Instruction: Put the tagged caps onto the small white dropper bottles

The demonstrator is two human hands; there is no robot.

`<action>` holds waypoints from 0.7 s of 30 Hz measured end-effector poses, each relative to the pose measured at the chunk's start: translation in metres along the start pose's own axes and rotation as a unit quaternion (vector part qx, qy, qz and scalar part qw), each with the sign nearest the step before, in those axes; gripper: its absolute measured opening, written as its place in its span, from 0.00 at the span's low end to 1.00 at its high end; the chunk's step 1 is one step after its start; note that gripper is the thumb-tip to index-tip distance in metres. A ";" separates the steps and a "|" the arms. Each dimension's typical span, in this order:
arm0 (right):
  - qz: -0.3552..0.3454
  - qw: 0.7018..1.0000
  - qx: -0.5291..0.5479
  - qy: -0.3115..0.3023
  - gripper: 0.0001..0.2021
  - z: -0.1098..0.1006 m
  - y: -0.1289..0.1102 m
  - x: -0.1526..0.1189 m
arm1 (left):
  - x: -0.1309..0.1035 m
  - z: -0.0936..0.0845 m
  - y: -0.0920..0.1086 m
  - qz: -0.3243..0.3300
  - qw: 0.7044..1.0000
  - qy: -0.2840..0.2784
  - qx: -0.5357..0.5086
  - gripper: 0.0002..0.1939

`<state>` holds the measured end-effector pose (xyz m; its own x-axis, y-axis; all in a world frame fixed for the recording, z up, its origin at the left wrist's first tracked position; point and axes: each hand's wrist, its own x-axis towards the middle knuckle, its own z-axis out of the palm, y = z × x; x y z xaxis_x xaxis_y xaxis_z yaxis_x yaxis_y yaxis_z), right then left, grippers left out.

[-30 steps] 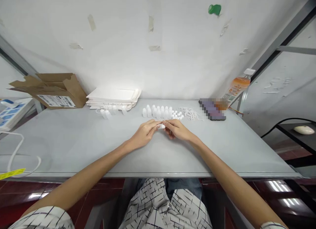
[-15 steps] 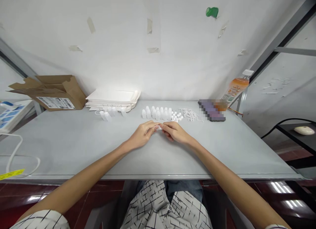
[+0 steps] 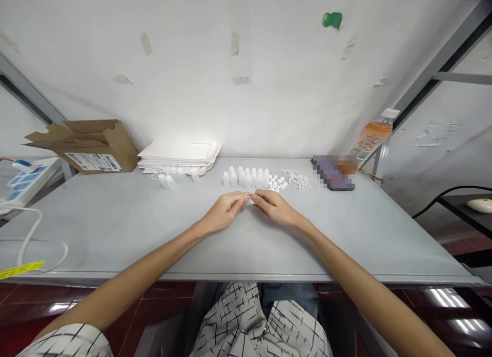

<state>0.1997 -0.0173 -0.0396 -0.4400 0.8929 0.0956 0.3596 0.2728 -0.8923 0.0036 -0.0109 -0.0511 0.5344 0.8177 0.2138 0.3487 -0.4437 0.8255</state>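
My left hand (image 3: 224, 212) and my right hand (image 3: 277, 208) meet over the middle of the grey table (image 3: 253, 254). Between their fingertips is a small white bottle (image 3: 249, 200), lying sideways and partly covered by the fingers. Both hands are closed on it. Just beyond them stand several small white bottles (image 3: 248, 179) in rows. Beside these, to the right, is a pile of small white caps (image 3: 277, 182), with a tangle of white strings (image 3: 299, 180) next to it. Several more small bottles (image 3: 168, 182) are at the left, some with white loops.
An open cardboard box (image 3: 96, 154) and a stack of white sheets (image 3: 177, 154) stand at the back left. A phone (image 3: 334, 177) and an orange drink bottle (image 3: 371, 139) are at the back right. A white cable (image 3: 28, 239) lies at the left edge.
The view has shifted slightly, so the things on the table appear a little further right. Both hands stay together on the small bottle, with hardly any movement.
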 end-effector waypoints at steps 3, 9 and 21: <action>0.011 1.000 0.022 -0.007 0.23 0.002 0.003 0.002 | 0.000 0.000 0.002 0.036 0.998 0.002 0.046 0.21; 0.012 0.998 0.047 0.037 0.24 0.002 0.003 0.001 | 0.001 0.000 0.006 -0.035 0.996 0.010 -0.082 0.25; 0.097 0.972 0.215 -0.009 0.22 0.007 -0.004 -0.001 | -0.002 0.001 0.007 0.018 0.999 0.032 -0.025 0.21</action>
<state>0.1930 -0.0214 -0.0391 -0.4149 0.9047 -0.0967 0.0623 -0.0778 -0.9950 0.0055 -0.0159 -0.0459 0.4954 0.8240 0.2751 0.2902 -0.4555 0.8416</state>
